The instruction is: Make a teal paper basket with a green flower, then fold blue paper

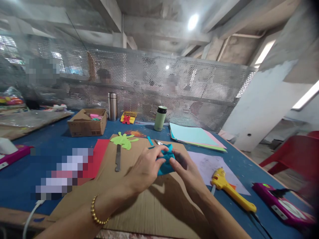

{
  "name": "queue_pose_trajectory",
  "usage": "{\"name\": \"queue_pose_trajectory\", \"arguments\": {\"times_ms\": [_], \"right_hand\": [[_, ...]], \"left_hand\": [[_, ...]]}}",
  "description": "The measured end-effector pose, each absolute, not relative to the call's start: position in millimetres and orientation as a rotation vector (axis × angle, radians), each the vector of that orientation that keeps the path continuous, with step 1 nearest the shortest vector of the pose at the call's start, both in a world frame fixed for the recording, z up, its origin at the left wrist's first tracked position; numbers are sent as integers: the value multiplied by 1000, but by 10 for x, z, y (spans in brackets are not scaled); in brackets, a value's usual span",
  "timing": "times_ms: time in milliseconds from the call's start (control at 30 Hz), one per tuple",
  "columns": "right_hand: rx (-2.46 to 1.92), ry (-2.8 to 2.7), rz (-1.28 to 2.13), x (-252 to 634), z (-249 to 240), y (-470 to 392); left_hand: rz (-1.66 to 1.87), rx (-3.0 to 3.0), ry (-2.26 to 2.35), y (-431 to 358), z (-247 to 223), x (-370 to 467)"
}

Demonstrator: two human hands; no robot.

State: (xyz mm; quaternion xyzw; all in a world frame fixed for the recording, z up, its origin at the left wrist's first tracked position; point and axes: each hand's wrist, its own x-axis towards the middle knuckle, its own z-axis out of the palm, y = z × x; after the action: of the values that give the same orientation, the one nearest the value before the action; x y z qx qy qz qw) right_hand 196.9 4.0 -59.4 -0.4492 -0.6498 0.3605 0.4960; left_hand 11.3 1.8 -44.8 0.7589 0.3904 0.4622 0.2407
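Both hands hold a blue piece of craft material (165,168), folded or curled, just above a brown cardboard sheet (149,212). My left hand (147,166), with a gold bead bracelet at the wrist, pinches its left side. On its right side my right hand (185,167) has thumb and fingers closed. Behind the hands a narrow blue strip (150,140) lies on the cardboard, near a metal tool (158,142) partly hidden by the fingers. Left of them are lime-green cut-out shapes (123,140) and a flat metal blade (118,158).
A yellow glue gun (231,191) rests at right on pale paper, beside a purple power strip (281,205). Coloured sheets (194,136), a green tumbler (160,118), a steel flask (113,107) and a cardboard box (87,124) stand behind. Red paper (98,156) lies left.
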Motion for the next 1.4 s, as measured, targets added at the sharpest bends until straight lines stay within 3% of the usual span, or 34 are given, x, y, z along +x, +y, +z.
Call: {"name": "queue_pose_trajectory", "arguments": {"times_ms": [167, 267, 367, 600, 867, 967, 1133, 1400], "right_hand": [[-1024, -1408, 1137, 1969, -591, 39], [-974, -1332, 1139, 1973, -569, 46], [-949, -1258, 1076, 1976, -507, 54], [-847, -1173, 1106, 1944, -464, 25], [-919, -1243, 1151, 2038, -522, 68], [-1006, -1209, 959, 2146, -462, 99], [-1122, -1591, 294, 2319, -357, 121], [-1150, -1848, 356, 2421, -339, 139]], "left_hand": [[1308, 2367, 1065, -2, -454, 121], [1557, 2413, 1149, 55, -445, 103], [1837, 2087, 1259, 180, -437, 53], [1252, 1204, 722, 308, -455, 63], [1343, 1064, 663, 329, -440, 64], [1369, 1084, 722, 357, -434, 34], [1349, 1282, 798, 345, -459, 22], [1250, 1394, 780, 305, -424, -4]]}}
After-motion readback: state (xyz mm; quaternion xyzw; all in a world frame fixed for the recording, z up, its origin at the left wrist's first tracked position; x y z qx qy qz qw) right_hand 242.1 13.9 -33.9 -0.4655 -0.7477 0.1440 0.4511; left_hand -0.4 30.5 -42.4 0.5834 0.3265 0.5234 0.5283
